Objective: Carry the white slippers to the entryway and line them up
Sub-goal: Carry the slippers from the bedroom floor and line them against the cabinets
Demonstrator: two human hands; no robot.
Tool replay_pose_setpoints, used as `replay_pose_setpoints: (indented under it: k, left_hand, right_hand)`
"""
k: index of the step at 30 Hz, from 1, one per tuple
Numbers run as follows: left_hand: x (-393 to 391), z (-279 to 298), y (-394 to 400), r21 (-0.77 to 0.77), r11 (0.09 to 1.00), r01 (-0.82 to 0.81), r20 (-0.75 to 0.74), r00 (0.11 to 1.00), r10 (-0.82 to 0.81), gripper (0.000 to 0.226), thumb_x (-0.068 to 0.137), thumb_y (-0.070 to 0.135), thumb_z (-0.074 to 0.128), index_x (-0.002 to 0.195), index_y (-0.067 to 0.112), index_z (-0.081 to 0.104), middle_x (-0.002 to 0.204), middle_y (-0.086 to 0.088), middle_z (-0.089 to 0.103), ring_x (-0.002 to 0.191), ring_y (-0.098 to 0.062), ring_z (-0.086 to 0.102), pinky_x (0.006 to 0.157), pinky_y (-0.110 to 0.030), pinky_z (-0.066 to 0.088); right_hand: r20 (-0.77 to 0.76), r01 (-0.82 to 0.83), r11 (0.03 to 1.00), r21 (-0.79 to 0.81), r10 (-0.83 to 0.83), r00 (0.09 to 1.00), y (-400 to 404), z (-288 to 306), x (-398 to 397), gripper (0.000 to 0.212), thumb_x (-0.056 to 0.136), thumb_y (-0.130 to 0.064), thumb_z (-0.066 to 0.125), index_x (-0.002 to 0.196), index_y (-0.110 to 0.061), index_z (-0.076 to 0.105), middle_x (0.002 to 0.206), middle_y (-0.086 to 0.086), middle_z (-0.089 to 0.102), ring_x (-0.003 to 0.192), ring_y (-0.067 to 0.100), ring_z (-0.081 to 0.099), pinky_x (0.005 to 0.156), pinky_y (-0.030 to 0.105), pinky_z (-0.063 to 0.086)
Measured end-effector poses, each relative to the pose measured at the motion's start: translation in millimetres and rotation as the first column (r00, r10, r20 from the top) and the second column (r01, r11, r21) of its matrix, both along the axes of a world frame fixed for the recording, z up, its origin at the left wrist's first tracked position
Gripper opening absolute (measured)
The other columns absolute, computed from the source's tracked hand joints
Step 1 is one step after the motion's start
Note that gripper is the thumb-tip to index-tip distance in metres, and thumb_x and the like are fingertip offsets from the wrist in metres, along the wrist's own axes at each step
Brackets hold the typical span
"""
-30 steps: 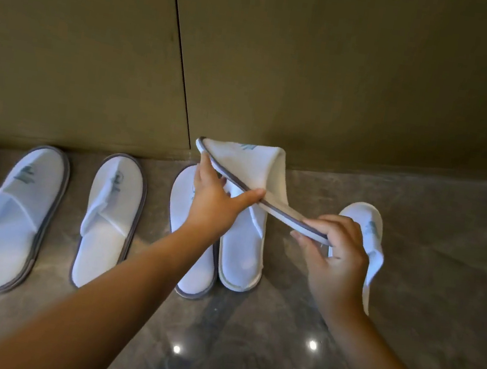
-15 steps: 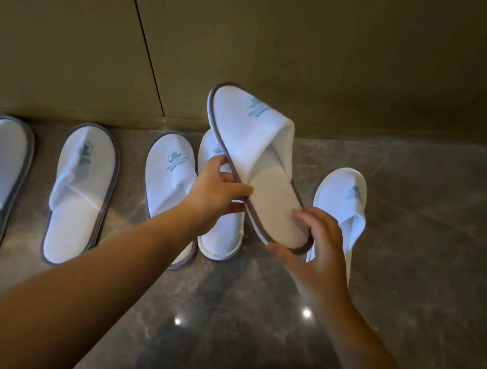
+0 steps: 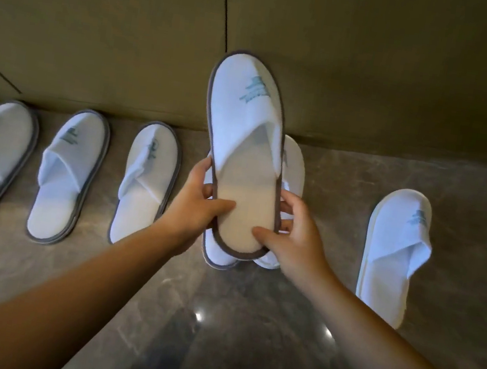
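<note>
Head view looks down on a polished grey stone floor [image 3: 247, 325] that runs up to an olive-brown panelled wall [image 3: 102, 23]. Both hands carry one grey-edged white slipper [image 3: 243, 140] above the floor, insole up and toe pointing at the wall, a pale blue logo on its upper. The left hand [image 3: 198, 206] has its grip closed on the slipper's left edge near the heel, thumb lying across the insole and fingers curled beneath. The right hand [image 3: 298, 232] grips the right edge of the heel in the same way, thumb on the insole and fingers wrapped under the rim. Directly under the held slipper, two more white slippers [image 3: 293, 166] lie on the floor, mostly hidden; only their toes and heels show round its outline, and how they overlap cannot be told. To the left, three grey-edged slippers [image 3: 65, 175] lie side by side on the floor with toes at the wall, apart from one another. To the right, well apart from the hands, a pale-edged white slipper [image 3: 392, 255] lies alone, toe also toward the wall.
</note>
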State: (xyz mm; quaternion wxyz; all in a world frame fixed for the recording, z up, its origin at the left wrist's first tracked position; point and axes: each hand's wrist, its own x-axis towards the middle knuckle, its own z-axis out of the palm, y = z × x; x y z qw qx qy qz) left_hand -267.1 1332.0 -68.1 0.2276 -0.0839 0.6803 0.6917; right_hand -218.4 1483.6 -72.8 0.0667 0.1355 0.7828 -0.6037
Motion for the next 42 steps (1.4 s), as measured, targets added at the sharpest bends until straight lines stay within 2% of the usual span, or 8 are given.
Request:
replay_pose_setpoints:
  k: [6,9,17,24,28,34,39,42]
  left_hand:
    - [15.6,-38.2,-78.5,-0.143,0.982,-0.123,0.125,0.982,0.141,0.063,0.080,-0.006,0.052,0.126,0.033,0.035,0.111,-0.019,0.058,0.104,-0.035,0.057,0.075,-0.049,0.052]
    - [21.9,-54.4,-96.8,-0.180,0.974,-0.138,0.174,0.970,0.169,0.066,0.080,-0.008,0.052,0.132,0.028,0.032,0.107,-0.021,0.059,0.101,-0.036,0.058,0.079,-0.051,0.051]
    - [16.8,-68.7,-124.6,-0.240,0.968,-0.078,0.192,0.973,0.126,0.056,0.082,-0.003,0.051,0.113,0.041,0.035,0.103,-0.007,0.058,0.096,-0.021,0.056,0.069,-0.036,0.050]
    - [16.2,-70.4,-124.9,-0.235,0.968,-0.083,0.216,0.967,0.135,0.055,0.084,0.000,0.051,0.125,0.032,0.034,0.111,-0.010,0.058,0.103,-0.027,0.054,0.086,-0.052,0.049]
    - [14.9,-72.0,-111.4,-0.221,0.973,-0.070,0.220,0.968,0.120,0.057,0.084,0.000,0.051,0.129,0.030,0.033,0.116,-0.014,0.056,0.106,-0.030,0.054,0.090,-0.054,0.048]
    - [13.1,-75.9,-71.1,-0.217,0.976,-0.020,0.214,0.974,0.067,0.058,0.083,0.000,0.053,0.130,0.026,0.033,0.117,-0.005,0.055,0.113,-0.029,0.051,0.096,-0.055,0.044]
    - [9.4,-75.8,-35.1,-0.194,0.980,0.044,0.229,0.974,0.002,0.064,0.082,0.001,0.054,0.134,0.027,0.027,0.116,-0.007,0.055,0.108,-0.027,0.053,0.085,-0.046,0.048]
    - [9.4,-74.9,-20.4,-0.149,0.987,0.053,0.236,0.972,-0.017,0.064,0.082,0.001,0.054,0.134,0.027,0.027,0.116,-0.007,0.055,0.106,-0.026,0.055,0.083,-0.045,0.050]
  right_hand:
    - [0.084,-0.123,0.929,0.349,0.099,0.992,-27.9,-44.8,-16.5,0.060,0.075,-0.022,0.070,0.127,-0.009,0.042,0.123,0.006,0.051,0.110,0.016,0.046,0.083,0.016,0.029]
    - [0.171,-0.140,0.846,0.514,0.059,0.984,-39.9,-68.7,-19.0,0.066,0.073,-0.028,0.071,0.128,-0.009,0.039,0.130,0.014,0.047,0.120,0.029,0.042,0.095,0.031,0.035]
    - [0.331,-0.289,0.679,0.675,0.070,0.941,-93.4,-116.8,-4.1,0.096,0.071,-0.057,0.062,0.141,-0.012,0.015,0.151,0.021,0.014,0.138,0.035,0.017,0.112,0.042,0.020]
    - [0.319,-0.314,0.530,0.788,0.083,0.944,-84.2,-122.3,-2.2,0.086,0.076,-0.046,0.061,0.141,-0.014,0.015,0.151,0.020,0.015,0.136,0.039,0.020,0.110,0.046,0.024]
    - [0.309,-0.297,0.555,0.777,0.074,0.948,-59.2,-121.1,1.9,0.082,0.072,-0.038,0.066,0.138,-0.016,0.022,0.148,0.017,0.021,0.132,0.038,0.025,0.104,0.047,0.031]
    - [0.317,-0.189,0.578,0.794,-0.128,0.940,4.9,-117.3,15.7,0.084,0.065,-0.033,0.073,0.135,-0.015,0.028,0.144,0.019,0.027,0.124,0.039,0.032,0.098,0.050,0.035]
    - [0.348,-0.194,0.567,0.801,-0.177,0.921,47.1,-113.4,21.4,0.084,0.070,-0.034,0.072,0.137,-0.011,0.027,0.147,0.023,0.022,0.130,0.042,0.028,0.103,0.050,0.031]
    - [0.223,-0.081,0.631,0.771,-0.150,0.963,44.4,-108.7,25.6,0.078,0.074,-0.034,0.069,0.136,-0.006,0.031,0.148,0.025,0.023,0.134,0.040,0.024,0.107,0.047,0.025]
